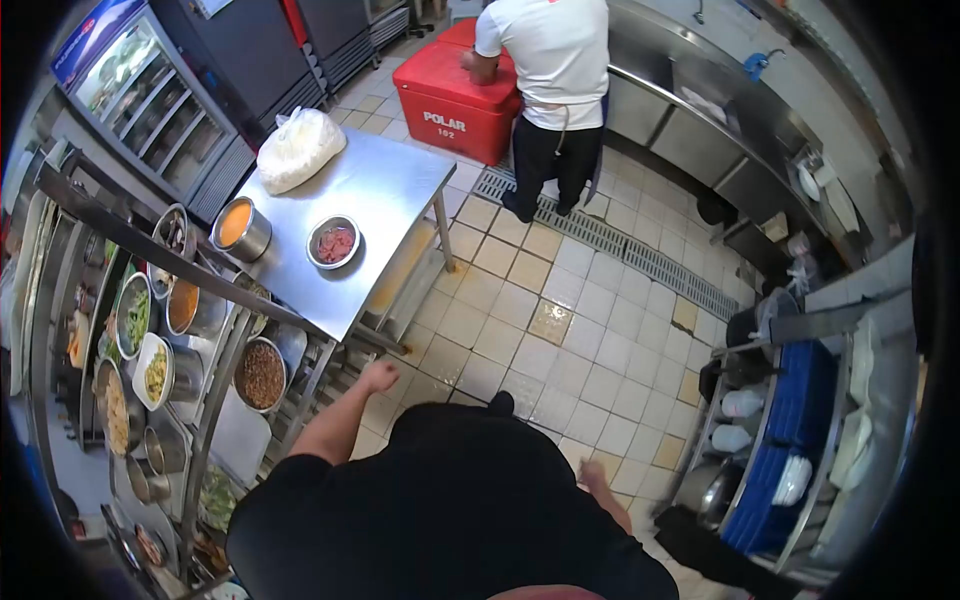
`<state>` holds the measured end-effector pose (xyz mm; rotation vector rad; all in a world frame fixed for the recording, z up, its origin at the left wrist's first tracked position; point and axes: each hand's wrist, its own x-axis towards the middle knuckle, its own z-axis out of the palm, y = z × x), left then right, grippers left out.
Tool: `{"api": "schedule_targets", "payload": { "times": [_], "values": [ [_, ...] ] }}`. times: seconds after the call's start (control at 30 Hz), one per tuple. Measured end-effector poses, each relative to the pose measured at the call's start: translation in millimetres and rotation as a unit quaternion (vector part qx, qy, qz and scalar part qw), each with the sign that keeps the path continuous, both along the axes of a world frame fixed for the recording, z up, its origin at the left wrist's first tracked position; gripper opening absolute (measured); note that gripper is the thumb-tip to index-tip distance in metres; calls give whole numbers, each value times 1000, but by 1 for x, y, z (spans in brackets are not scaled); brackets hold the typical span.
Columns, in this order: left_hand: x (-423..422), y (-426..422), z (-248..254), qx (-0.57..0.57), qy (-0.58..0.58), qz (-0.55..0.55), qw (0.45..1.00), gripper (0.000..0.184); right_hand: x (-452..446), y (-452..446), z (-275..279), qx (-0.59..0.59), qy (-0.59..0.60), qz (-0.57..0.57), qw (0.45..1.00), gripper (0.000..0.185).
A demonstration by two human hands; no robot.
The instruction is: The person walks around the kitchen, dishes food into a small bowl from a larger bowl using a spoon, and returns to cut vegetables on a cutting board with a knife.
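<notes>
My left hand (380,376) is held out in front of my body, just off the near corner of the steel table (385,225). Its fingers look curled in, and no object shows in it. Low at my side, over the tiled floor, hangs my right hand (592,472); it is small and blurred, so its fingers cannot be made out. On the table stand a metal bowl of raw meat (334,243), a pot of orange sauce (237,225) and a tied white plastic bag (300,150). Both hands are apart from these.
Food pans, including a brown-filled pot (261,374), crowd the rack on my left. Ahead, a person in a white shirt (555,60) leans over a red cooler (455,100). A floor drain (640,245) crosses the tiles. Blue crates (775,450) fill a shelf on my right.
</notes>
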<state>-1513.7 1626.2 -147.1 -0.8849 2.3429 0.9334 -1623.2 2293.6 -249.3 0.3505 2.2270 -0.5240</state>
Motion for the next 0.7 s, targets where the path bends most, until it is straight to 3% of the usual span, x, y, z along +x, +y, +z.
{"api": "schedule_targets", "payload": {
  "times": [0.03,0.1,0.17,0.27,0.37,0.5,0.7],
  "values": [
    [-34,5,-2,27,64,-3,998,35,-61,-28,14,16,103,123,987,25],
    [-101,23,33,77,93,-8,993,34,-171,-83,32,-149,76,-115,979,22],
    [-152,38,67,67,148,-35,986,33,-260,-147,67,-225,126,-110,960,27],
    [-198,41,70,79,175,-29,981,31,-340,-255,157,-297,129,-75,943,30],
    [-234,32,91,124,184,24,975,30,-378,-332,186,-337,78,-18,938,29],
    [-297,-7,80,141,235,58,960,29,-422,-409,190,-343,3,61,937,28],
    [-395,-93,108,166,315,115,927,27,-466,-501,223,-297,-19,74,952,27]
  ]
}}
